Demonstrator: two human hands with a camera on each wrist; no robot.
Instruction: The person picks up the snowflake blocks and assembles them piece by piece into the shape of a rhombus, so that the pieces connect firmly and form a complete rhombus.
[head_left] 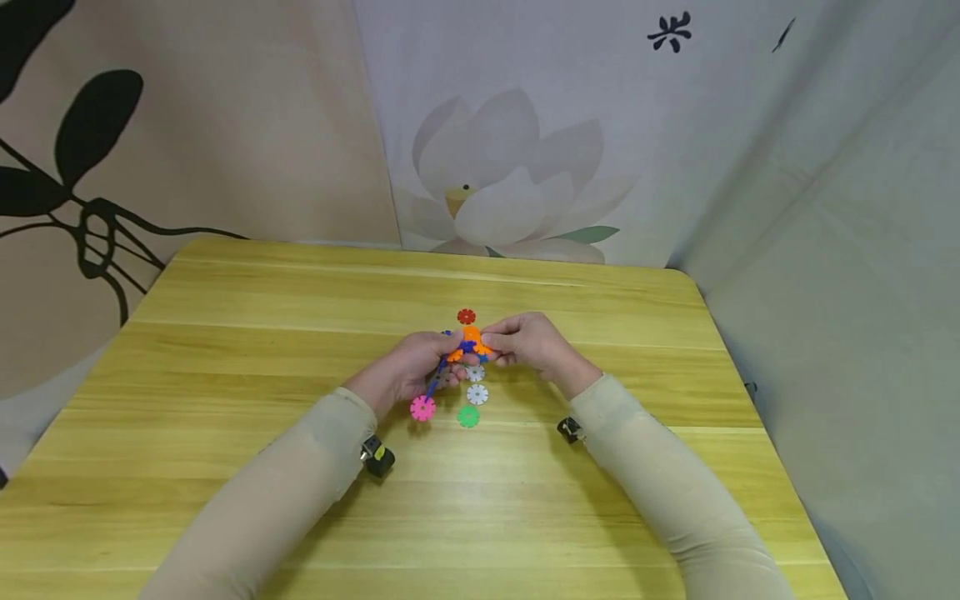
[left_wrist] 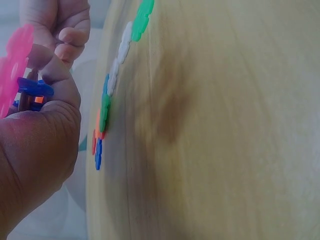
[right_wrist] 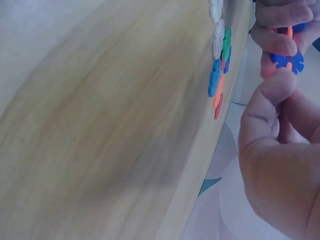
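My left hand (head_left: 411, 364) grips a joined build of notched plastic discs above the table. A pink disc (head_left: 422, 408) stands at its near end, on a line of blue pieces. In the left wrist view, a blue disc (left_wrist: 36, 87) and a brown one sit beside the pink, partly covered by the fingers. Orange discs (head_left: 471, 333) and blue ones form the far end. There my right hand (head_left: 534, 343) pinches an orange disc between thumb and forefinger. From the right wrist view, a blue disc (right_wrist: 287, 61) shows the orange one slotted through it.
Loose discs lie in a row on the wooden table (head_left: 480, 508) under the hands: a red disc (head_left: 467, 317) farthest, white discs (head_left: 477, 394), and a green disc (head_left: 468, 417) nearest. The right wrist view also shows a blue disc (right_wrist: 214, 78). A patterned curtain (head_left: 525, 150) hangs behind the table.
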